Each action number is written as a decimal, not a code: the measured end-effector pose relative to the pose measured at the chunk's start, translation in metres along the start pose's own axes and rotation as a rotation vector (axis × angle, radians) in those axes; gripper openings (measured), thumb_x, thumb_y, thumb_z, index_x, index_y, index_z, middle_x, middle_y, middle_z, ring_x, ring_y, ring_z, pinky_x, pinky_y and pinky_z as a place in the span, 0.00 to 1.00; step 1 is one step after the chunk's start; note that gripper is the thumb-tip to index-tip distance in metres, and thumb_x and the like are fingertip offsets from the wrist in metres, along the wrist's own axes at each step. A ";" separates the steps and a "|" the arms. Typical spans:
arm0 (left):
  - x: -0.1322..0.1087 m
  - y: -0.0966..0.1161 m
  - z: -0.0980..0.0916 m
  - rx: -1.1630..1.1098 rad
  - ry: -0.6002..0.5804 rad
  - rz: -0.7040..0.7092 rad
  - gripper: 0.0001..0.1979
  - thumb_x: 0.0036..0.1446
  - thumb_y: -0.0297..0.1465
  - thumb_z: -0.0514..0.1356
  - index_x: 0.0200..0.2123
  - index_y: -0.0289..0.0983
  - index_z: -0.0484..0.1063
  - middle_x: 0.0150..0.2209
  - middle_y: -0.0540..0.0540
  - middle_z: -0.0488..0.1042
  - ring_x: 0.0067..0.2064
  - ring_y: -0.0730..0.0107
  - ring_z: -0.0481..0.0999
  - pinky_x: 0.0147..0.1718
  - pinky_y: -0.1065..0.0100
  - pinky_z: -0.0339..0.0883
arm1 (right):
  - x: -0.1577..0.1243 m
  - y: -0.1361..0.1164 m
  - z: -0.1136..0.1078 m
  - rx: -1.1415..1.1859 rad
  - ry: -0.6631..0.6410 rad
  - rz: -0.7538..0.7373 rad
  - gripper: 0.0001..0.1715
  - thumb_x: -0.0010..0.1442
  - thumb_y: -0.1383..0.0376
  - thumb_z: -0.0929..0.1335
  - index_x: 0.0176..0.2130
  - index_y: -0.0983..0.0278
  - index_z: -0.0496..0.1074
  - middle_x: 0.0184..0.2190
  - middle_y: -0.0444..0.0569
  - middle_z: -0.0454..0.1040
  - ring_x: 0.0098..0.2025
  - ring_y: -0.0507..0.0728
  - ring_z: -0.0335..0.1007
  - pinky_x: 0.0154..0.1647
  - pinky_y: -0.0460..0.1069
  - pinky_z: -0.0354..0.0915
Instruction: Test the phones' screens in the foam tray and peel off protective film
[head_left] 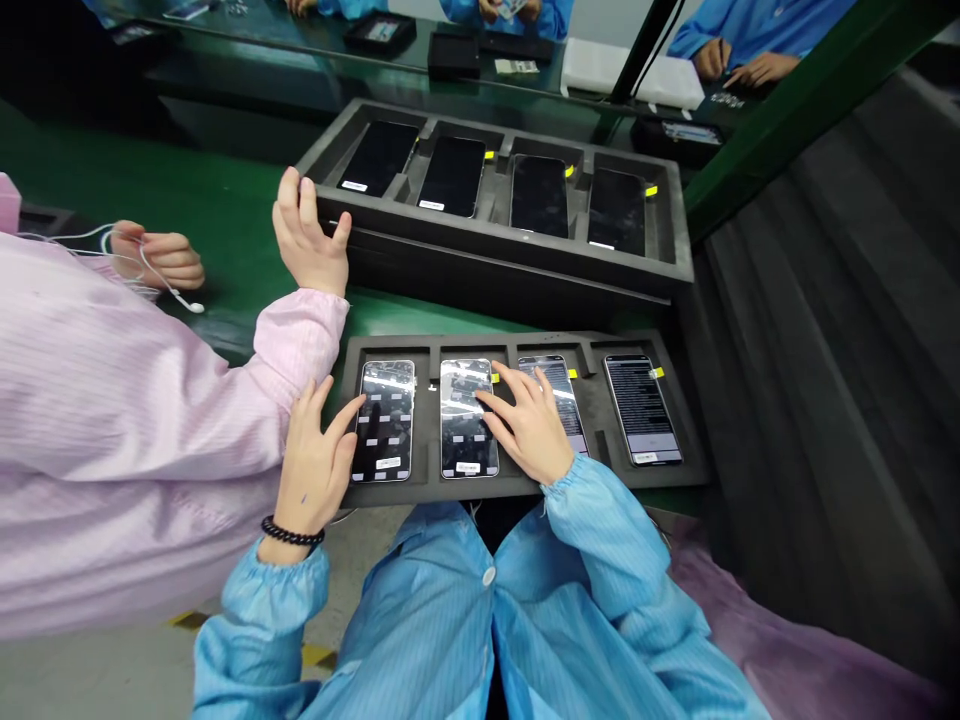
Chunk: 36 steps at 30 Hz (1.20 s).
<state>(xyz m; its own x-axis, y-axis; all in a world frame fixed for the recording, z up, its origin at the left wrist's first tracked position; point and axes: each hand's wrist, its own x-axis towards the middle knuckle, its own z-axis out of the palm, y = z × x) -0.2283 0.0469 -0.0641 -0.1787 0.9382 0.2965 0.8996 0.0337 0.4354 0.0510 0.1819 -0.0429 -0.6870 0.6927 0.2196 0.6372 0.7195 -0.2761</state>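
Observation:
A dark foam tray (427,488) lies in front of me with several smartphones in its compartments. My left hand (313,455) is open at the tray's left end, its index fingertip at the edge of the leftmost smartphone (385,430). Over the second smartphone (466,430) reaches my right hand (531,425), fingers spread, fingertips at the screen's right side. Both these screens are lit with small grey blocks. Partly covered by my right hand is a third smartphone (559,375). The rightmost smartphone (641,410) shows lines of text. Neither hand holds anything.
Behind stands a stack of foam trays (510,275), its top one holding dark-screened smartphones (452,175). A co-worker in a pink sleeve (187,410) rests one hand (311,235) on that stack; the other hand (161,262) holds white earphones (196,307). A green post (795,120) rises at right.

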 end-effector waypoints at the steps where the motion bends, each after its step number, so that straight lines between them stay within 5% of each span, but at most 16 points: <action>1: -0.002 -0.001 0.001 0.005 -0.005 -0.002 0.25 0.71 0.37 0.43 0.62 0.34 0.69 0.73 0.36 0.51 0.75 0.47 0.46 0.72 0.45 0.44 | 0.002 -0.002 0.000 -0.011 -0.018 -0.008 0.20 0.73 0.59 0.60 0.56 0.59 0.75 0.68 0.57 0.62 0.66 0.65 0.60 0.71 0.72 0.49; 9: 0.005 -0.002 0.008 0.118 -0.112 -0.001 0.25 0.71 0.38 0.44 0.64 0.39 0.68 0.73 0.35 0.48 0.75 0.43 0.42 0.70 0.34 0.42 | 0.011 -0.016 0.005 -0.026 -0.081 -0.096 0.23 0.73 0.57 0.59 0.59 0.61 0.72 0.69 0.58 0.60 0.67 0.66 0.59 0.71 0.73 0.46; 19: 0.016 0.006 0.012 0.088 -0.178 0.060 0.25 0.71 0.41 0.44 0.65 0.43 0.66 0.74 0.38 0.47 0.76 0.44 0.41 0.69 0.31 0.36 | -0.025 -0.009 -0.010 0.022 0.019 -0.040 0.20 0.73 0.60 0.59 0.56 0.60 0.74 0.67 0.57 0.64 0.64 0.64 0.62 0.71 0.70 0.49; 28: -0.010 0.001 -0.010 0.019 -0.010 0.020 0.27 0.71 0.42 0.41 0.61 0.44 0.71 0.74 0.43 0.50 0.75 0.47 0.44 0.72 0.38 0.32 | -0.018 -0.017 -0.004 -0.019 -0.059 -0.053 0.21 0.73 0.58 0.60 0.57 0.60 0.73 0.69 0.59 0.61 0.66 0.65 0.60 0.71 0.72 0.47; 36: -0.023 -0.007 -0.006 0.087 -0.138 -0.041 0.25 0.70 0.41 0.44 0.63 0.44 0.70 0.74 0.40 0.48 0.75 0.42 0.41 0.69 0.31 0.35 | -0.012 -0.024 -0.001 0.021 -0.030 -0.123 0.20 0.73 0.58 0.60 0.56 0.61 0.74 0.68 0.58 0.63 0.65 0.64 0.62 0.72 0.71 0.48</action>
<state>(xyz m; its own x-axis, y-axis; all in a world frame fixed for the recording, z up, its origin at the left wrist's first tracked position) -0.2330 0.0234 -0.0686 -0.1645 0.9736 0.1579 0.9250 0.0967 0.3675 0.0446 0.1561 -0.0377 -0.7701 0.5971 0.2246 0.5401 0.7976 -0.2685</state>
